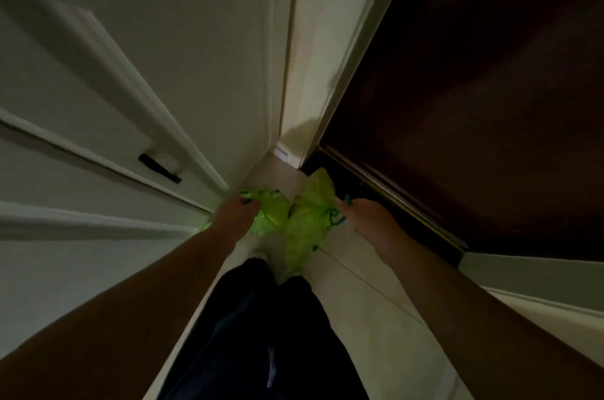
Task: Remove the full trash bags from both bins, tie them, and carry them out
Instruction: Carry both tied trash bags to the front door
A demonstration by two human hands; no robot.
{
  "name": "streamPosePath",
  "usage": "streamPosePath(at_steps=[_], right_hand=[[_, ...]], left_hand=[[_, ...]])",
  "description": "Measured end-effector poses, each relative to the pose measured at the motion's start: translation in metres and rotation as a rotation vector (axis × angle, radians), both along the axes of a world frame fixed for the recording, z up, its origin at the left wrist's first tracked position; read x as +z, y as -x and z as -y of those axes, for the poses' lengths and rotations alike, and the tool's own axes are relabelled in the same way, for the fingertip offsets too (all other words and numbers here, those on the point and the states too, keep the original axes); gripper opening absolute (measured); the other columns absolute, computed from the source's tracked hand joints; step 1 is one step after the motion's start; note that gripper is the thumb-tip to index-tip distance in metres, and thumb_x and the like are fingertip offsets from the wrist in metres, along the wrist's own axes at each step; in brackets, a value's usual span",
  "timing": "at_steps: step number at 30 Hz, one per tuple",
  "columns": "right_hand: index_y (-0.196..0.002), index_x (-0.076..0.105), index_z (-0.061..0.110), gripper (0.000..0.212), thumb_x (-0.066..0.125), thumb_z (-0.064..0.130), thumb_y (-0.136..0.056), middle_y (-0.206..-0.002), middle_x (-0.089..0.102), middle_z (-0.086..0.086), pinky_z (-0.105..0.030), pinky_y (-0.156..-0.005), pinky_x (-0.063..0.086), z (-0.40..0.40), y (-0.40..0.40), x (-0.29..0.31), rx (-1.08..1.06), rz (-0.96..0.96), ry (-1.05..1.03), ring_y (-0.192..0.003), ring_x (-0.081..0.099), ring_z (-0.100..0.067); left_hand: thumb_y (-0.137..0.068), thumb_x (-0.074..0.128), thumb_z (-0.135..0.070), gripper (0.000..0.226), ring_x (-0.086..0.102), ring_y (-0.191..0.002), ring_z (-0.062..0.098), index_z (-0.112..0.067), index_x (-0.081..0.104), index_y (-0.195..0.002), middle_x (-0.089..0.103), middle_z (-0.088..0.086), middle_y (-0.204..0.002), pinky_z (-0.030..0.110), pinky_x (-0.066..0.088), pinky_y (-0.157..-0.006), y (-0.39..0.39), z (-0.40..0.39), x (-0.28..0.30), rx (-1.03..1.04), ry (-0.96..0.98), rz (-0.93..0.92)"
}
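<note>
Two bright green trash bags hang low over the pale floor in front of my legs. My left hand (237,211) is shut on the gathered top of the left bag (273,213). The right bag (309,219) is longer and has teal drawstrings; my right hand (366,218) is shut on those strings at the bag's right side. Both bags sit close together, nearly touching, and their bottoms are partly hidden by my dark trousers. The scene is dim.
A white panelled door (140,79) with a black handle (159,168) fills the left. A dark brown door (483,98) with a metal fitting stands on the right, a white frame (313,49) between them. The tiled floor strip (369,308) is narrow.
</note>
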State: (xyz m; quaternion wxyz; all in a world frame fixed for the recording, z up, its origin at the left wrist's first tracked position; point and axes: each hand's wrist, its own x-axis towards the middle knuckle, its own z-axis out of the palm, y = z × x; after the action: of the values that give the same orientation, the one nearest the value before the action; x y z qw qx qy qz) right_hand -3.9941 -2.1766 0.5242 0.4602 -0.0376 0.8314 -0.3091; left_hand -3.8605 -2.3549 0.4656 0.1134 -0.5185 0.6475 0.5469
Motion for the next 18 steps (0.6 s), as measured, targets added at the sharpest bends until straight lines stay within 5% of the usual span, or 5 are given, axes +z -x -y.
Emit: streamPosePath(at_steps=[3, 7, 10, 12, 18], right_hand=[[-0.102, 0.061, -0.001, 0.031, 0.048, 0.026, -0.094, -0.097, 0.054, -0.01, -0.034, -0.084, 0.043, 0.018, 0.034, -0.039, -0.061, 0.061, 0.004, -0.094, 0.054, -0.023], [-0.101, 0.059, 0.01, 0.024, 0.051, 0.03, -0.092, -0.117, 0.06, -0.015, -0.043, -0.099, 0.043, 0.036, 0.067, -0.097, -0.146, 0.162, -0.018, -0.112, 0.055, -0.029], [-0.111, 0.059, 0.003, 0.037, 0.051, 0.033, -0.09, -0.119, 0.061, -0.021, -0.053, -0.101, 0.042, 0.048, 0.081, -0.138, -0.199, 0.184, -0.059, -0.112, 0.057, -0.034], [-0.111, 0.06, 0.004, 0.037, 0.051, 0.034, -0.09, -0.116, 0.062, -0.021, -0.054, -0.099, 0.043, 0.058, 0.085, -0.164, -0.217, 0.203, -0.058, -0.11, 0.058, -0.034], [-0.104, 0.058, 0.011, 0.019, 0.047, 0.022, -0.093, -0.1, 0.06, -0.007, -0.043, -0.095, 0.047, 0.083, 0.1, -0.218, -0.349, 0.291, -0.003, -0.095, 0.059, -0.016]], left_hand=[[-0.092, 0.052, -0.018, 0.022, 0.047, -0.072, 0.025, -0.004, 0.057, -0.075, 0.044, 0.008, -0.058, 0.03, 0.032, -0.066, 0.033, 0.018, -0.032, 0.004, -0.019, 0.07], [-0.087, 0.057, -0.016, 0.027, 0.053, -0.095, 0.032, 0.004, 0.061, -0.105, 0.053, 0.02, -0.095, 0.031, 0.034, -0.076, 0.07, 0.036, -0.078, 0.193, -0.133, 0.039], [-0.083, 0.059, -0.021, 0.021, 0.05, -0.086, 0.02, -0.006, 0.061, -0.098, 0.051, 0.008, -0.099, 0.032, 0.04, -0.075, 0.095, 0.048, -0.11, 0.351, -0.274, -0.041], [-0.091, 0.05, -0.021, 0.034, 0.048, -0.101, 0.02, -0.005, 0.054, -0.12, 0.049, 0.006, -0.112, 0.036, 0.042, -0.088, 0.11, 0.055, -0.133, 0.353, -0.328, -0.068], [-0.095, 0.043, -0.018, 0.039, 0.048, -0.121, 0.024, -0.004, 0.046, -0.13, 0.048, 0.01, -0.136, 0.036, 0.039, -0.097, 0.144, 0.06, -0.183, 0.453, -0.369, -0.212]])
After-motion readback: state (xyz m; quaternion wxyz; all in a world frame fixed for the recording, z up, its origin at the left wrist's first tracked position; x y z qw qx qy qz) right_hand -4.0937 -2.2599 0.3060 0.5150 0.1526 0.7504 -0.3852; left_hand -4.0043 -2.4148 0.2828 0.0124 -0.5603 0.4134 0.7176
